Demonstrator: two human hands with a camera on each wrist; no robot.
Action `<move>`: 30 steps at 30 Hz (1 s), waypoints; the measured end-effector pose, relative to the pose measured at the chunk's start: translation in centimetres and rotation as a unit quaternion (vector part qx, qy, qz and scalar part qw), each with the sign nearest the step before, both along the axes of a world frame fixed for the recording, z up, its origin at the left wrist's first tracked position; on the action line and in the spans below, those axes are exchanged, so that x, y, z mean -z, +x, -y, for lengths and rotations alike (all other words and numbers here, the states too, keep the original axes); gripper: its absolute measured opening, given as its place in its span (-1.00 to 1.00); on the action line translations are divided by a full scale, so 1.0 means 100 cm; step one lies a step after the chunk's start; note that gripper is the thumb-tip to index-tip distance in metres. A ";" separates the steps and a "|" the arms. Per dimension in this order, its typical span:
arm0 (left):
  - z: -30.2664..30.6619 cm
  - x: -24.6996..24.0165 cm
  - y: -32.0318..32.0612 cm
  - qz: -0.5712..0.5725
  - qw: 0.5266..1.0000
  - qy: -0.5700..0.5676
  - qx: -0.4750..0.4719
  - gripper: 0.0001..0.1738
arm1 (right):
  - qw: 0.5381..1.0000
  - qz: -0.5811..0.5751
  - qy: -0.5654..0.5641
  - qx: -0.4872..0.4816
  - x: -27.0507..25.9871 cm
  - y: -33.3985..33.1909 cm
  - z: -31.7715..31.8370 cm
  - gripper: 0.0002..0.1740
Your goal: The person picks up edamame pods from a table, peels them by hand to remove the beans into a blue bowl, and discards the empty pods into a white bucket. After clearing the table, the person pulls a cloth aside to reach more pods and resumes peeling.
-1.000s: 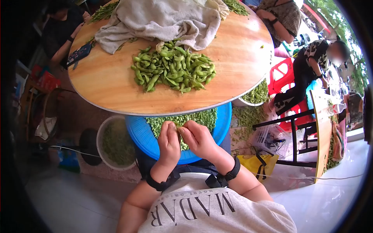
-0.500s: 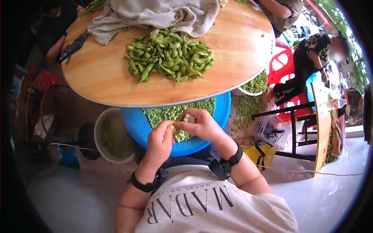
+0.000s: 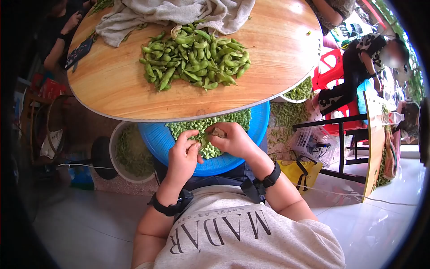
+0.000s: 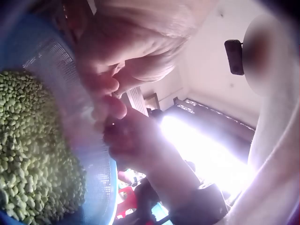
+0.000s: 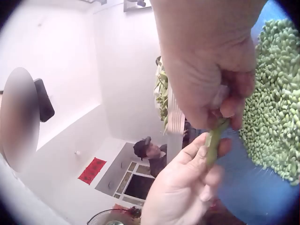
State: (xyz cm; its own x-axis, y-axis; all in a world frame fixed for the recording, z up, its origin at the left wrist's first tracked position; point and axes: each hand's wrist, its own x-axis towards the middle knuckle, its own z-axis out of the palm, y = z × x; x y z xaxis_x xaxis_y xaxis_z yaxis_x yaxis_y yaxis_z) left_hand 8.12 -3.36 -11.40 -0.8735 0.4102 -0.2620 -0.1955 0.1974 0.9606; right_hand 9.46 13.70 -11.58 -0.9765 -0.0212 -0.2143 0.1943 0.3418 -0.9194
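Note:
A green pod [image 5: 214,143] spans the two hands over a blue basket [image 3: 150,140] of shelled beans [image 3: 244,117]. My left hand [image 3: 182,158] pinches the pod's lower end between thumb and fingers, as the right wrist view shows. At the other end, the fingertips of my right hand [image 3: 234,142] grip it. A small pale item [image 3: 218,132] lies against the right fingers; what it is, I cannot tell. In the left wrist view the fingers are dim and hide the pod. More unshelled pods [image 3: 195,60] are heaped on the round wooden table [image 3: 125,96].
A grey cloth [image 3: 174,11] lies behind the heap. A bucket [image 3: 117,167] with green contents stands left of the basket, another pod-filled container [image 3: 299,93] to the right. A yellow bag [image 3: 293,172] and white crate [image 3: 311,143] are on the floor; other people sit around.
The hands, close together a second ago, have tilted and moved slightly apart, with the pale item now showing at the right fingers. The table and heap have shifted upward in the head view.

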 end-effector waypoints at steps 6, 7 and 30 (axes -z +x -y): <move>-0.001 0.006 -0.002 -0.040 0.998 -0.019 0.033 -0.68 | 0.996 -0.024 0.085 0.007 0.017 -0.005 -0.002 -0.76; -0.001 0.007 -0.003 -0.042 0.999 -0.020 0.028 -0.68 | 0.994 -0.051 0.097 0.026 0.017 -0.004 -0.004 -0.77; -0.002 0.001 0.009 -0.156 0.984 -0.084 0.023 -0.54 | 0.984 -0.100 0.128 -0.067 -0.016 0.013 0.019 -0.78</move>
